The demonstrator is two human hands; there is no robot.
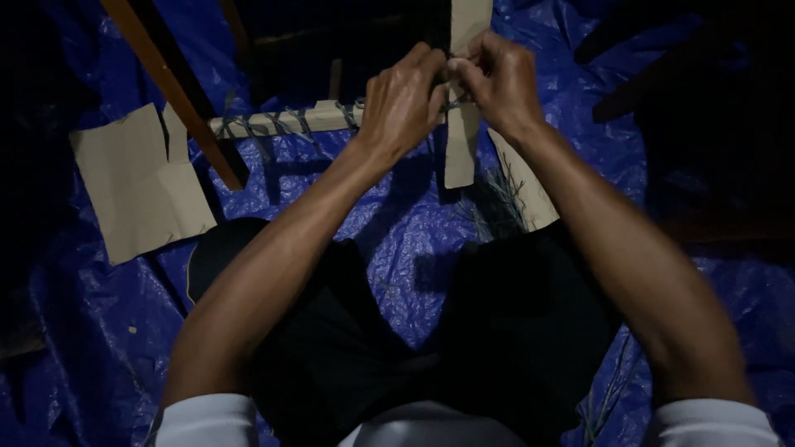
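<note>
You had both hands up at the crossing of the two pale strips, right at the top of the view. Your left hand (403, 103) was curled, fingers bunched tight over the horizontal strip (286, 122) where the grey cord (265, 126) wrapped it in criss-cross turns. Your right hand (497, 79) met it knuckle to knuckle, fingertips pressed together and pinching at the cord where it crossed the upright strip (461, 149); the exact strand in the pinch was hidden behind your fingers. The crossed strips sat above the blue tarp (397, 240), just beyond your knees.

The risk, as it looked: that lashing held only by your pinch. Ease either hand and the turns along the horizontal strip could have slackened and slid, letting the upright strip twist out of square. Pull too hard and a thin strip might have bent or cracked at the joint.

A loose bundle of cord strands (497, 199) lay just under your right wrist, near enough to snag. The flat cardboard piece (141, 186) lay well off to the left, beside a slanting wooden stick (170, 87). The light was poor, so fine detail at the knot was lost.
</note>
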